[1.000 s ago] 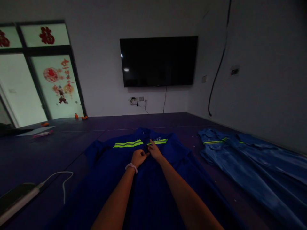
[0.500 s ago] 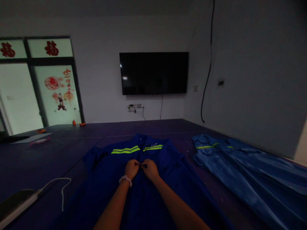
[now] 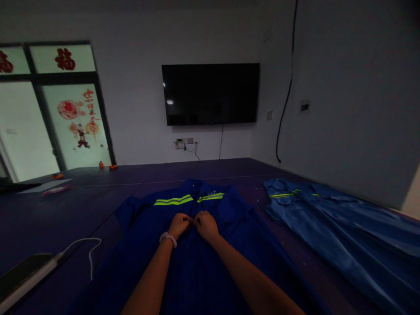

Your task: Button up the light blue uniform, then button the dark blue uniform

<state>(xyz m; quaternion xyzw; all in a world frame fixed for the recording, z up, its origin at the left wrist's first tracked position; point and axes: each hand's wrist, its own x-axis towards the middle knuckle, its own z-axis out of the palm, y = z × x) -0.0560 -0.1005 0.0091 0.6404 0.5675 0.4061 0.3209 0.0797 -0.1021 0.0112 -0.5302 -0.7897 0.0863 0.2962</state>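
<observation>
A dark blue work jacket point(image 3: 229, 258) with yellow-green reflective stripes lies spread on the purple table, its collar away from me. Over its front opening, below the chest stripes, my two hands work close together. My left hand point(image 3: 179, 225), with a scrunchie point(image 3: 168, 239) on the wrist, pinches the jacket's front edge. Just beside it my right hand point(image 3: 206, 224) is closed on the other front edge, fingertips nearly touching the left ones. Whether a button sits between the fingers is too dark to make out.
Another, lighter blue garment point(image 3: 315, 227) with reflective strips lies to the right. At the left are a dark device with a white edge point(image 3: 29, 280), a white cable point(image 3: 92, 253) and a pale sheet point(image 3: 44, 187). Small orange items point(image 3: 112, 167) stand at the table's far edge.
My left wrist has swung slightly outward, and both hands' fingers have shifted a little at the jacket's front. The camera view has tilted slightly downward.
</observation>
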